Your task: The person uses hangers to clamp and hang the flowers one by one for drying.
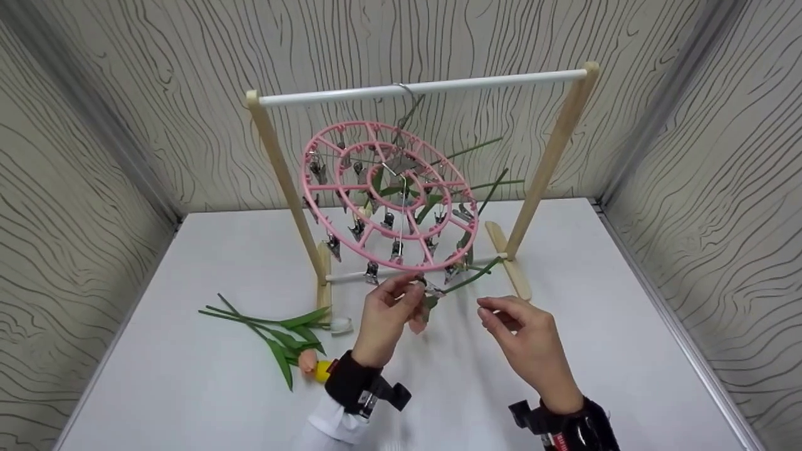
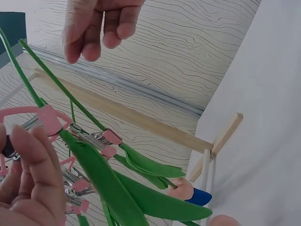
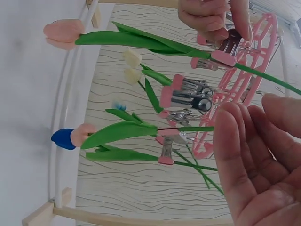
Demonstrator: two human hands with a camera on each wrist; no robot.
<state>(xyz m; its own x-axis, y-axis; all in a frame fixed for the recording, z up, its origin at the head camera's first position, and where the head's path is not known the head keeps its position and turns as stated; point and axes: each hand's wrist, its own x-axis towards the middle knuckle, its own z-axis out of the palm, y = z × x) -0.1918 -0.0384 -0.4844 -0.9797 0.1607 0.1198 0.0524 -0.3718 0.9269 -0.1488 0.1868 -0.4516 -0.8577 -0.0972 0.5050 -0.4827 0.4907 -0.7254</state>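
My left hand (image 1: 385, 322) pinches a metal clip (image 3: 230, 44) at the near rim of the pink round hanger (image 1: 388, 263). The clip's pink-tipped jaws hold the stem of a pink tulip (image 3: 63, 34), whose flower hangs downward. To the right of it, my right hand (image 1: 529, 341) has its fingers bent loosely with nothing between them, apart from the stem. In the right wrist view, other clips hold a blue tulip (image 3: 62, 138) and more green stems; pale tulips (image 3: 132, 75) hang behind them.
The hanger hooks onto a white bar (image 1: 489, 82) on a wooden stand (image 1: 557, 150). Several loose tulips (image 1: 276, 326) lie on the white table (image 1: 219, 401) at the left, near my left wrist. Patterned walls (image 1: 188, 94) enclose the table's back and sides.
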